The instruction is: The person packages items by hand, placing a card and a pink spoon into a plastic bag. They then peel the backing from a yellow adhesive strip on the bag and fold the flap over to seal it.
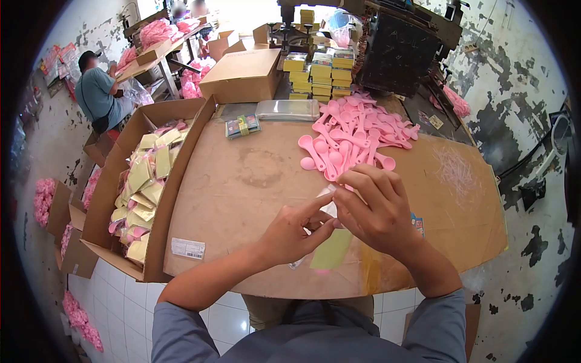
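Above the near middle of the cardboard-covered table, my left hand point(296, 233) and my right hand point(375, 209) are close together, fingers pinched at the upper part of a clear plastic bag point(328, 209). A yellow-green card point(331, 249) hangs below my fingers and seems to be inside this bag. Something pink peeks out at its lower edge. My fingers partly hide the bag's top. Just beyond my right hand lies a heap of pink plastic spoons point(357, 130). A small blue printed card point(417, 224) is partly visible beside my right wrist.
At left, a long open carton point(181, 145) holds many bagged yellow cards. Behind are a stack of clear bags point(287, 110), a banded card bundle point(242, 126), yellow card stacks point(321, 72), a closed box point(241, 72) and a dark machine point(396, 48). Another person point(100, 94) sits far left.
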The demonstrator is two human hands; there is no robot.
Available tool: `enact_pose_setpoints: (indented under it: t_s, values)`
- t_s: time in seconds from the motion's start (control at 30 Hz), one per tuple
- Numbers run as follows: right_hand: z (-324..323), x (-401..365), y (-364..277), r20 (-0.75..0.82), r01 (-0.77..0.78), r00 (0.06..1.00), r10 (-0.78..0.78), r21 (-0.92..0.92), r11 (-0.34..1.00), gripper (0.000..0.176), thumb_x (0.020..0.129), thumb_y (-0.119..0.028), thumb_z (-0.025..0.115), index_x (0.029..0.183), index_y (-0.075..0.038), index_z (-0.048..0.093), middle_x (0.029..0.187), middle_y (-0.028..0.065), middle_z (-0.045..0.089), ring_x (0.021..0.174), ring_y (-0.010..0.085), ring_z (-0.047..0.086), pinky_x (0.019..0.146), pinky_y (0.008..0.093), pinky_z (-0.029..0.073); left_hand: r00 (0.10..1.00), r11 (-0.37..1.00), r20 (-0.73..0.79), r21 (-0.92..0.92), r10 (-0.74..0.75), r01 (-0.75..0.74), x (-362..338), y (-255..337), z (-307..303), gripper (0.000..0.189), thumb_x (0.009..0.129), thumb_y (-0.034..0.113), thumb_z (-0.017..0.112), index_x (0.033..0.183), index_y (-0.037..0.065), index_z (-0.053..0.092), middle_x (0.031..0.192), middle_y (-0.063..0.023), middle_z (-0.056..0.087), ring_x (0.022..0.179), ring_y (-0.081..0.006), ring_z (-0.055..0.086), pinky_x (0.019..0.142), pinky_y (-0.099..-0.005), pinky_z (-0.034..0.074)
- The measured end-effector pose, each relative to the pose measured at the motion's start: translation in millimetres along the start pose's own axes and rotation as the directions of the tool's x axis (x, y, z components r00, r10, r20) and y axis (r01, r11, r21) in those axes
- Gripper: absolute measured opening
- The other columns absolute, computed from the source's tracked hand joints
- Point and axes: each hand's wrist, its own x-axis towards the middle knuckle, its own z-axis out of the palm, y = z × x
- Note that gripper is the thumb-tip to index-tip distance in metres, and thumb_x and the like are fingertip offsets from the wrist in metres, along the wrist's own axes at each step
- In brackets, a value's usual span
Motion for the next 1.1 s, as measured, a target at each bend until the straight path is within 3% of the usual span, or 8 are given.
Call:
enact_pose_setpoints:
  t_s: [0.37,0.43,0.5,0.63,0.73,0.77,0.87,1.1]
  values:
    - [8,-10,21,0.014,-0.245,0.969,0.245,0.131,0.961,0.014,0.080,-0.006,0.065,0.094,-0.005,0.061,0.107,0.0097,0.059,0.105,0.0284,0.059,0.092,0.0399,0.046,0.994,0.996,0.060,0.002,-0.090,0.090,4,2,0,0.048,0.099,0.006,0.067,0.146,0.001,0.054,0.097,-0.0142,0.080,0.086,-0.0140,0.077,0.079,-0.0294,0.060]
    - [-14,-18,44,0.164,-0.473,0.873,0.460,0.514,0.715,0.006,0.088,-0.006,0.062,0.093,-0.004,0.059,0.099,0.0091,0.061,0.092,0.0228,0.061,0.082,0.0370,0.050,0.989,0.988,0.071,-0.077,-0.132,0.137,4,1,-5,0.046,0.101,0.007,0.065,0.146,0.002,0.054,0.100,-0.0138,0.080,0.090,-0.0122,0.075,0.084,-0.0290,0.058]
    - [-60,-45,78,0.617,-0.748,0.603,0.505,0.658,0.090,0.007,0.094,-0.009,0.063,0.093,-0.004,0.059,0.088,0.0057,0.062,0.077,0.0143,0.061,0.069,0.0306,0.050,0.976,0.964,0.090,-0.161,-0.199,0.212,5,-3,-5,0.045,0.103,0.007,0.063,0.147,0.002,0.053,0.104,-0.0138,0.079,0.095,-0.0111,0.073,0.088,-0.0288,0.056]
    - [-108,-158,183,0.471,-0.351,0.812,0.345,0.866,-0.356,0.008,0.097,-0.011,0.063,0.097,-0.003,0.062,0.083,0.0023,0.063,0.072,0.0086,0.061,0.067,0.0259,0.050,0.975,0.893,0.054,-0.392,-0.217,0.220,9,-7,-3,0.043,0.105,0.008,0.061,0.147,0.002,0.051,0.110,-0.0150,0.078,0.101,-0.0118,0.072,0.091,-0.0287,0.055]
    - [-100,-208,229,0.410,-0.733,0.379,0.829,0.680,-0.001,0.012,0.097,-0.003,0.060,0.106,0.000,0.065,0.090,0.0045,0.067,0.084,0.0111,0.067,0.077,0.0298,0.054,0.971,0.875,0.053,-0.424,-0.232,0.232,9,-5,-3,0.042,0.106,0.009,0.060,0.146,0.001,0.050,0.112,-0.0157,0.078,0.104,-0.0122,0.071,0.093,-0.0289,0.055]
    - [-86,-265,262,0.351,-0.950,0.293,0.889,0.214,0.229,0.026,0.095,0.004,0.057,0.119,0.002,0.065,0.101,0.0101,0.072,0.097,0.0187,0.069,0.089,0.0336,0.053,0.970,0.877,0.055,-0.418,-0.237,0.238,9,-5,-2,0.041,0.106,0.010,0.060,0.145,0.001,0.050,0.112,-0.0156,0.078,0.105,-0.0122,0.071,0.094,-0.0290,0.055]
    - [-85,-269,234,-0.011,-0.772,0.564,0.825,-0.363,0.523,0.034,0.094,0.006,0.056,0.127,0.001,0.065,0.111,0.0136,0.073,0.105,0.0249,0.069,0.093,0.0351,0.052,0.969,0.887,0.056,-0.395,-0.239,0.241,11,-10,-4,0.040,0.107,0.011,0.060,0.144,0.000,0.051,0.112,-0.0159,0.077,0.106,-0.0132,0.071,0.095,-0.0296,0.054]
    - [-63,-158,158,0.160,-0.835,0.548,0.821,0.053,0.547,0.026,0.095,-0.005,0.065,0.120,-0.005,0.071,0.107,0.0116,0.073,0.098,0.0225,0.069,0.085,0.0360,0.053,0.955,0.841,0.056,-0.460,-0.293,0.285,13,-20,2,0.033,0.107,0.013,0.059,0.137,-0.002,0.058,0.117,-0.0167,0.075,0.111,-0.0170,0.070,0.096,-0.0314,0.055]
